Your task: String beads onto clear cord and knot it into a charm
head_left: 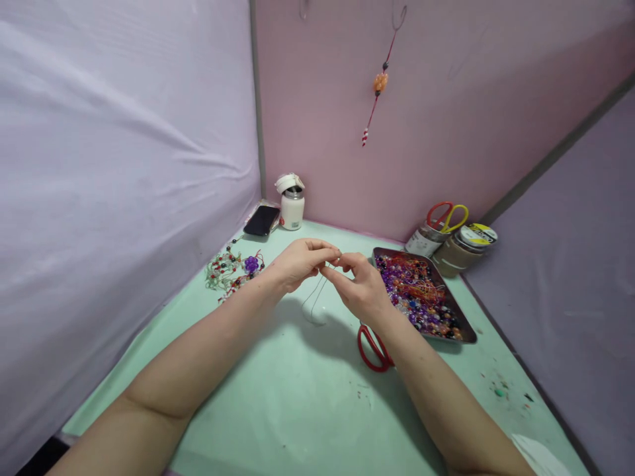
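Observation:
Over the middle of the pale green table (pixel 297 396), my two hands meet at the fingertips. My left hand (pixel 306 263) is closed in a pinch on a thin cord (pixel 318 296), which hangs below the fingers in a loop. My right hand (pixel 361 285) pinches at the same spot, its thumb and forefinger closed on the cord. Anything else between the fingertips is too small to make out. Below the right wrist lie red-handled scissors (pixel 370 349), partly covered by the forearm. A metal tray (pixel 465 330) of mixed beads and red threads sits beside my right hand.
Beaded strings (pixel 225 268) with a purple bead ball (pixel 251 264) lie at left. Behind them are a phone (pixel 262 221) and an open white flask (pixel 292 210). Cans (pixel 423 240) with scissors stand back right. A beaded pendant (pixel 380 82) hangs on the pink wall.

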Available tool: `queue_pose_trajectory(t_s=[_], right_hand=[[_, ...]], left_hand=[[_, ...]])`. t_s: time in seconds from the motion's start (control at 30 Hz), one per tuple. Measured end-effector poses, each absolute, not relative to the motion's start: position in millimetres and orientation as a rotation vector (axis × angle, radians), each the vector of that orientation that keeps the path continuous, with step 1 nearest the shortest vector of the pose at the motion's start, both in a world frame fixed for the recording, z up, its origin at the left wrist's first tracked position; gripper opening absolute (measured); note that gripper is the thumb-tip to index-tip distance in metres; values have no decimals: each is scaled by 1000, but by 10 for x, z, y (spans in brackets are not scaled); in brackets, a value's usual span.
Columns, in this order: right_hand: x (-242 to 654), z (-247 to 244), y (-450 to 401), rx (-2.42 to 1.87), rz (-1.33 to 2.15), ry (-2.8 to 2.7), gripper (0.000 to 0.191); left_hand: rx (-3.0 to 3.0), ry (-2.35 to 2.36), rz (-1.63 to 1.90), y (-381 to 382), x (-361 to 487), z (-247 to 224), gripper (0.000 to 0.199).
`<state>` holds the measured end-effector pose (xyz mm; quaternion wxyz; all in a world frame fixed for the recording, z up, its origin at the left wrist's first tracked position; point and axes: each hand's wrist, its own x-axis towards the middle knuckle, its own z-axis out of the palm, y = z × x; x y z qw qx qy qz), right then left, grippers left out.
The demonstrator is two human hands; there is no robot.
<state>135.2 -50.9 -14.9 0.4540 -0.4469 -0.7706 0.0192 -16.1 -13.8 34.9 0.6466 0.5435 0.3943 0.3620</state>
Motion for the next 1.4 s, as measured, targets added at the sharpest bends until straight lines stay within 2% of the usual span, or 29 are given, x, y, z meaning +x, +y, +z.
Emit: queue_pose_trajectory(t_s=[0.2, 0.43, 0.77, 0.9, 1.0, 1.2, 1.4], right_hand=[[1355, -92, -533, -1237, 26, -1986, 10], [1275, -58, -612, -752, -316, -2263, 17], [1064, 219, -1071, -441, -157, -2345, 13], [1065, 317, -1187, -391, -47, -2328, 12], [1074, 319, -1156, -434, 187, -2211, 6], [1183, 182, -830, -1048, 769, -1643, 15], [1244, 41, -623, -1151, 818, -1444, 15]], left_hand=[[1248, 901, 832, -115, -133, 272, 12], [1202, 897, 860, 14, -132, 131, 18], [1179, 1001, 871, 103, -149, 75, 22], [1220, 1002, 878, 132, -150, 32, 22], [1289, 1028, 916, 142, -151, 10, 21], [1448, 1065, 1051, 110, -151, 55, 19], [1467, 1053, 1099, 86, -136, 87, 14]])
